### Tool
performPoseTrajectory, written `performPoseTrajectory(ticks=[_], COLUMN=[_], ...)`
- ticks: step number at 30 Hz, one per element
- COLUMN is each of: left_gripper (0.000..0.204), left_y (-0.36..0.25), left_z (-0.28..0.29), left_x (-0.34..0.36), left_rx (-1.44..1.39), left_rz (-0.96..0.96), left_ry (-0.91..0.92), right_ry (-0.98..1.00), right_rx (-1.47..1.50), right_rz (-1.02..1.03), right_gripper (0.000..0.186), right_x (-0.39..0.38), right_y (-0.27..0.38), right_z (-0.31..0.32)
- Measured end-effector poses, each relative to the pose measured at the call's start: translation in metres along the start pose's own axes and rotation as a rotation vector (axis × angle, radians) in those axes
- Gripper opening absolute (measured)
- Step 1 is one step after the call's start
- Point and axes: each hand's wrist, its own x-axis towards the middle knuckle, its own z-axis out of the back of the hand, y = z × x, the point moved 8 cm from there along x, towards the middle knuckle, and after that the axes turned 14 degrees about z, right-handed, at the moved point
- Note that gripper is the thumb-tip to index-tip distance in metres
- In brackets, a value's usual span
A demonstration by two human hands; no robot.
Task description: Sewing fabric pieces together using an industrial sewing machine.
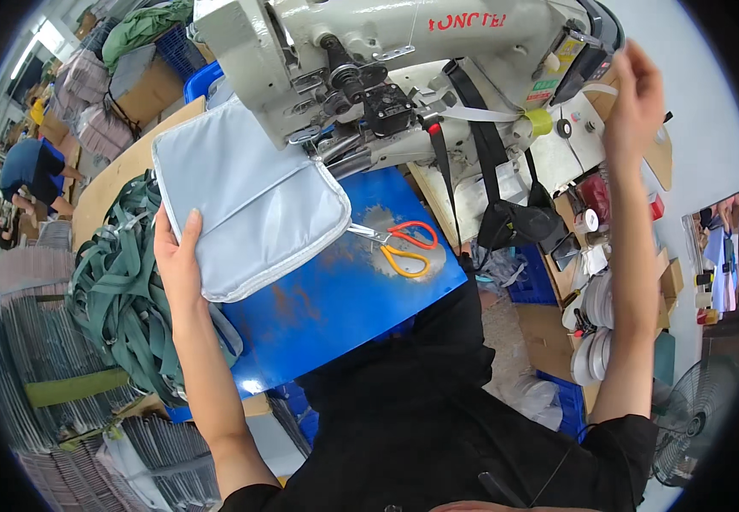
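Observation:
A light grey padded fabric panel with rounded corners and a piped edge lies at the sewing machine's working end. My left hand grips its left edge, thumb on top and the other fingers underneath. The panel's far right corner sits beside the presser foot. My right hand is raised at the upper right, next to the machine's dark control box. Its fingers are loosely bent and apart, and I see nothing in them. Scissors with red and orange handles rest on the blue table, their blades reaching the panel's edge.
A heap of green straps lies left of the table, above stacks of grey panels. Black straps hang off the machine. White tape rolls and a fan are at right. Another person bends over far left.

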Motion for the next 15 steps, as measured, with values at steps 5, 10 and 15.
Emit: performPoseTrajectory(ticks=[5,10,15], left_gripper=[0.051,0.061,0.070], left_y=[0.004,0.011,0.059], left_z=[-0.007,-0.011,0.017], left_x=[0.004,-0.010,-0.025], left_rx=[-0.043,-0.049,-0.138], left_rz=[0.005,0.084,0.081], left_ry=[0.042,0.041,0.013], right_ry=[0.178,0.251,0.108], right_rx=[-0.312,0.104,0.061], right_rz=[-0.068,-0.687,-0.631], right_gripper=[0.048,0.052,0.048], right_x=[0.115,0.063,0.023], right_y=[-0.149,-0.260,-0.216], right_z=[0.010,-0.005,0.019])
